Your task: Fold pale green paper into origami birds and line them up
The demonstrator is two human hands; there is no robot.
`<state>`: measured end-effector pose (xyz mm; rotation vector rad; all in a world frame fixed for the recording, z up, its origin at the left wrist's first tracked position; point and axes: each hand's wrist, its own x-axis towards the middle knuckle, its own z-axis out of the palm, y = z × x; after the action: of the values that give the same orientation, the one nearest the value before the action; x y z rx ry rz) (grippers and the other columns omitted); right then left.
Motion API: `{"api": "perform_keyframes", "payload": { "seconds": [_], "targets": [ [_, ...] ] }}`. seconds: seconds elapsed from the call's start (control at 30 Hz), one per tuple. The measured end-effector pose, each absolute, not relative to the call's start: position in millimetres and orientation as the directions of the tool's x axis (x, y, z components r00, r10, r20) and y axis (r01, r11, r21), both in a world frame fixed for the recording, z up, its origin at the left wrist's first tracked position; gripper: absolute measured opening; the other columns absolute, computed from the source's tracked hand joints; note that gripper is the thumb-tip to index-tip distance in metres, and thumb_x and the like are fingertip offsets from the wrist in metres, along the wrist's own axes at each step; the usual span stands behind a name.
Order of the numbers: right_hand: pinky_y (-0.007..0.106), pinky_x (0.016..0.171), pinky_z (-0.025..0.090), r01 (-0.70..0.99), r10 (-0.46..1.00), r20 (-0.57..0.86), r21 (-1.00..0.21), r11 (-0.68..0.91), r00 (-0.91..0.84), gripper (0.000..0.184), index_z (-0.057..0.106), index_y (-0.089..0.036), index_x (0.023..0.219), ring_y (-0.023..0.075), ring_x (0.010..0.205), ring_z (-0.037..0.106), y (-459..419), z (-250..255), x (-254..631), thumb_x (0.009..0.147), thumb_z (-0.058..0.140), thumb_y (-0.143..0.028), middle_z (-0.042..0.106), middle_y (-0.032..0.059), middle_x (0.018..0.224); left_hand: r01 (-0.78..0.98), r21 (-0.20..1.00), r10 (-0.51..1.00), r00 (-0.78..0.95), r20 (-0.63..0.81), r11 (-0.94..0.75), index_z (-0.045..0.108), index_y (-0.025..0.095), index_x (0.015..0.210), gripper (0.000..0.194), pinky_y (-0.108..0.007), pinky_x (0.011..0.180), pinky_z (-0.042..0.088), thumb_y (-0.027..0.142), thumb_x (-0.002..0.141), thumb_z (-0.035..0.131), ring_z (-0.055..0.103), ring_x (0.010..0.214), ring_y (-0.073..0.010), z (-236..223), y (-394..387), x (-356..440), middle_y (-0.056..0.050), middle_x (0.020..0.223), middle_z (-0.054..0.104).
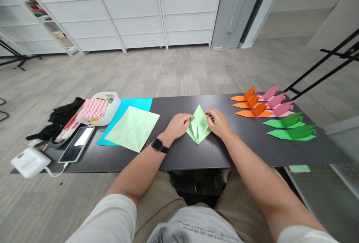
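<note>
A light green sheet of origami paper (198,125), folded into a diamond with a raised centre pleat, lies on the dark table in front of me. My left hand (179,125) is at its left corner, thumb and fingers pinched on the edge. At the right corner, my right hand (218,122) pinches the opposite edge with curled fingers. Left of my hands is a creased light green square sheet (133,128), resting on blue paper (140,104). The exact grip of the fingertips is partly hidden.
Orange (254,111), pink (282,110) and green folded paper birds (291,133) stand at the right. A white basket (113,110), a phone (77,145), a white power bank (30,161) and black cloth (66,112) crowd the left end. The table's front edge (193,169) is close to my lap.
</note>
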<state>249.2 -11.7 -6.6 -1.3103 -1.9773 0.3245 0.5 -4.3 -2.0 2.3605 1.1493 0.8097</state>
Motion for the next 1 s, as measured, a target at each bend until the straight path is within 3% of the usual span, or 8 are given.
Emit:
{"api": "perform_keyframes", "payload": {
  "seconds": [0.3, 0.47, 0.7, 0.83, 1.0],
  "targets": [
    [0.038, 0.088, 0.057, 0.655, 0.865, 0.438, -0.583, 0.48, -0.244, 0.032, 0.071, -0.027, 0.122, 0.0239, 0.099, 0.069, -14, -4, 248, 0.098, 0.05, -0.021, 0.072, 0.0077, 0.113, 0.585, 0.57, 0.813, 0.483, 0.326, -0.577, 0.076, 0.025, 0.117, 0.022, -0.045, 0.106, 0.05, 0.023, 0.099, 0.063, 0.07, 0.112, -0.0253, -2, -4, 0, -0.004, 0.121, 0.078],
    [0.041, 0.097, 0.056, 0.661, 0.835, 0.527, -0.572, 0.487, -0.159, 0.034, 0.068, -0.025, 0.13, 0.0253, 0.103, 0.069, -16, -1, 250, 0.102, 0.05, -0.026, 0.071, 0.0102, 0.115, 0.669, 0.549, 0.865, 0.384, 0.322, -0.502, 0.077, 0.025, 0.111, 0.017, -0.045, 0.105, 0.049, 0.024, 0.096, 0.069, 0.07, 0.109, -0.0266, -2, 0, -3, -0.005, 0.118, 0.079],
    [0.043, 0.094, 0.055, 0.666, 0.742, 0.657, -0.494, 0.56, -0.136, 0.028, 0.071, -0.025, 0.123, 0.0251, 0.1, 0.069, -19, 3, 251, 0.103, 0.052, -0.027, 0.073, 0.0084, 0.106, 0.894, 0.334, 0.942, 0.218, 0.257, -0.299, 0.074, 0.025, 0.106, 0.016, -0.046, 0.101, 0.046, 0.036, 0.095, 0.074, 0.065, 0.106, -0.0283, -2, 2, -8, -0.006, 0.111, 0.075],
    [0.042, 0.092, 0.056, 0.668, 0.743, 0.658, -0.499, 0.553, -0.123, 0.026, 0.072, -0.025, 0.118, 0.0247, 0.098, 0.069, -20, 4, 253, 0.103, 0.051, -0.027, 0.074, 0.0085, 0.105, 0.885, 0.26, 0.903, 0.306, 0.302, -0.387, 0.073, 0.024, 0.111, 0.015, -0.044, 0.099, 0.048, 0.03, 0.097, 0.07, 0.061, 0.112, -0.0286, -3, 1, -5, -0.009, 0.118, 0.07],
    [0.039, 0.087, 0.058, 0.673, 0.749, 0.657, -0.515, 0.532, -0.089, 0.026, 0.073, -0.024, 0.115, 0.0233, 0.093, 0.07, -19, 4, 255, 0.102, 0.051, -0.027, 0.075, 0.0085, 0.104, 0.771, 0.276, 0.816, 0.508, 0.276, -0.574, 0.075, 0.022, 0.102, 0.02, -0.04, 0.102, 0.05, 0.02, 0.102, 0.056, 0.066, 0.108, -0.0243, -4, 2, -4, -0.007, 0.111, 0.075]
  ]
}}
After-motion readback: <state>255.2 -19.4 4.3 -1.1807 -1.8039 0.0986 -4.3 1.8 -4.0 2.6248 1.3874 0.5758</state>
